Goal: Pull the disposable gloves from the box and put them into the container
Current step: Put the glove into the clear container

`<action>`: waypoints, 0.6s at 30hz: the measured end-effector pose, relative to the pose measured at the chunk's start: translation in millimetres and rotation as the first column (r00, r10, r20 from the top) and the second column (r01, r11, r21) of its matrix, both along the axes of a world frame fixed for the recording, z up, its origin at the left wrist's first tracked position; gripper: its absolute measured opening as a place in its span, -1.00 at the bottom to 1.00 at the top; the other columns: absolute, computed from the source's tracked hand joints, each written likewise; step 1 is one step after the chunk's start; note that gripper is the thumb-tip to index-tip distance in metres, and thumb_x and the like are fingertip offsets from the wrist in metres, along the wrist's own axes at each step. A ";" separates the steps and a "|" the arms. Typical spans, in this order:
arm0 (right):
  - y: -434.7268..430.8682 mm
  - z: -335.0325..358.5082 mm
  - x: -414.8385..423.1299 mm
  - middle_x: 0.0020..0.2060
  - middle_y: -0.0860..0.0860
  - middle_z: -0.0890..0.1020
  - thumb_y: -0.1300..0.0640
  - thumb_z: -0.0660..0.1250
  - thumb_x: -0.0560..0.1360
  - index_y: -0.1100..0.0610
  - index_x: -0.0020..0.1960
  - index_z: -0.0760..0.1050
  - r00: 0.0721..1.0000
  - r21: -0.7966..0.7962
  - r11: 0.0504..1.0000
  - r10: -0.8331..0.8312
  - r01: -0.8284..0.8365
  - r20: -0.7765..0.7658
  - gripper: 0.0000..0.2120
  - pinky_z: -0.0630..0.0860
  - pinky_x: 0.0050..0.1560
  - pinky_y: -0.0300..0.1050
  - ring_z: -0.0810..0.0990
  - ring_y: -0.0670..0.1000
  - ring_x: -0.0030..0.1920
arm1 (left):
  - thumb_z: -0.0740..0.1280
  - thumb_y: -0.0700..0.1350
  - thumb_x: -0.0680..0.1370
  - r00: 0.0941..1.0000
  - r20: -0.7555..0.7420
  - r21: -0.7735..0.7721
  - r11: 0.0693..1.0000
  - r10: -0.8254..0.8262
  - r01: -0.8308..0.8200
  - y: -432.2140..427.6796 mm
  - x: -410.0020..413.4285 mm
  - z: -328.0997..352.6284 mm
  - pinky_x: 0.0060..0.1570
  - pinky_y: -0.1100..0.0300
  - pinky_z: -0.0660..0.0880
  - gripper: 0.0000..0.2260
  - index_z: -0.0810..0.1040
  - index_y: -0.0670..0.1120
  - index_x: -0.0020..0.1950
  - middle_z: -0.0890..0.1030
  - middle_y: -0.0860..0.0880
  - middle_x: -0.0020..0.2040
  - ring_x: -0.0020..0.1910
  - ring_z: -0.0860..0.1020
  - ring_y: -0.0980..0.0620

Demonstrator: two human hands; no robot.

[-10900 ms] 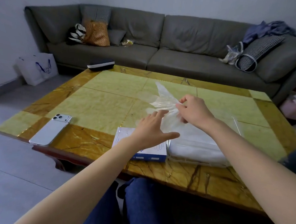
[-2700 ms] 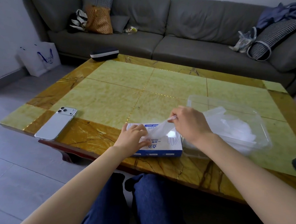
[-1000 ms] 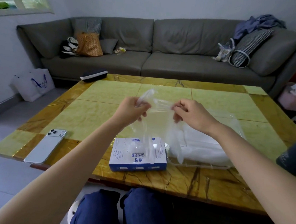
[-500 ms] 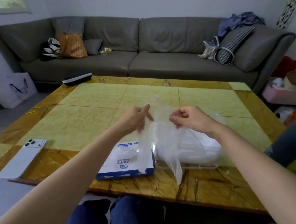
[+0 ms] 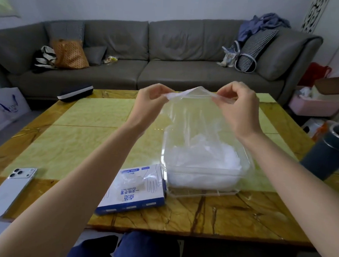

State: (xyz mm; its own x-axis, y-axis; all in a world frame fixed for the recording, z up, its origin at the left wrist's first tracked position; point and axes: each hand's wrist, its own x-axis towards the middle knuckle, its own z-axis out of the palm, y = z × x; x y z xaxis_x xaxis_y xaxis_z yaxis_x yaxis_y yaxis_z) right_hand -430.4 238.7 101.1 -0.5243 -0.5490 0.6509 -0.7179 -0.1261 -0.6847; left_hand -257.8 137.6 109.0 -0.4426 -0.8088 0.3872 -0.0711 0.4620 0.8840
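Over the yellow marble table [image 5: 84, 143], mid-frame, my left hand [image 5: 149, 102] and right hand [image 5: 238, 110] both pinch a clear thin plastic glove [image 5: 189, 117] above the transparent rectangular plastic container [image 5: 203, 182].

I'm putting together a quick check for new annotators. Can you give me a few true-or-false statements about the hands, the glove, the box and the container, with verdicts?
1. The left hand and the right hand both pinch one clear glove, held up above the container. True.
2. The glove box lies to the right of the container. False: it lies to the container's left, near the table's front edge.
3. The container is empty. False: it holds a pile of gloves.
4. A phone lies camera side up on the table. True.
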 end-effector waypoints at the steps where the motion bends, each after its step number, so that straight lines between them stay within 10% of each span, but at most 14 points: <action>1: 4.8 0.5 0.2 -0.25 -0.03 0.54 0.31 0.45 0.37 0.10 -0.23 0.51 0.996 -0.059 0.998 0.010 -0.016 -0.092 -0.83 0.42 -0.17 -0.40 0.51 -0.08 -0.24 | 0.25 -0.34 0.49 1.000 -0.011 -0.016 1.000 -0.004 0.004 3.8 1.5 1.4 -0.12 0.42 0.45 -0.75 0.60 -0.01 -0.19 0.64 0.09 -0.15 -0.18 0.56 0.25; 7: 36.7 -44.2 -9.1 -0.27 -0.11 0.53 0.47 0.36 0.36 0.14 -0.19 0.57 0.849 0.252 0.955 0.259 -0.155 -0.461 -0.75 0.49 -0.13 -0.33 0.49 -0.12 -0.20 | 0.16 -0.28 0.60 0.913 0.395 -0.059 0.989 -0.104 0.138 10.4 10.8 -49.6 0.31 0.15 0.29 -0.70 0.57 0.03 -0.17 0.49 -0.01 0.22 0.25 0.41 0.07; 11: 37.5 -79.3 -14.3 -0.26 -0.20 0.53 0.43 0.33 0.40 0.07 -0.14 0.60 0.793 0.562 0.806 0.461 -0.186 -0.398 -0.72 0.57 -0.14 -0.14 0.49 -0.19 -0.18 | 0.12 -0.31 0.60 0.744 0.668 -0.189 0.959 -0.033 0.213 3.9 5.5 -83.4 0.21 0.32 0.12 -0.70 0.63 -0.06 -0.03 0.45 -0.04 0.29 0.34 0.31 0.01; 18: 8.7 -95.5 -18.0 -0.07 -0.11 0.57 0.44 0.22 0.44 0.04 0.00 0.56 0.869 0.818 0.501 0.495 -0.282 -0.004 -0.65 0.52 -0.03 -0.19 0.57 -0.09 -0.10 | 0.11 -0.29 0.56 0.356 0.919 -0.320 0.845 0.167 0.429 -3.5 -26.6 -98.5 0.45 0.05 -0.06 -0.66 0.58 0.03 0.11 0.25 0.01 0.49 0.53 -0.03 0.01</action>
State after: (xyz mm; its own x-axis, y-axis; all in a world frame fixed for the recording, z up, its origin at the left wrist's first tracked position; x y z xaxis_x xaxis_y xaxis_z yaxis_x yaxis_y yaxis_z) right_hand -448.4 247.4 5.6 -0.0357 -0.9967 -0.0728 -0.8669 0.0672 -0.4939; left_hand -284.4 134.1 10.6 -0.8262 -0.5603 -0.0593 -0.5607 0.8279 -0.0104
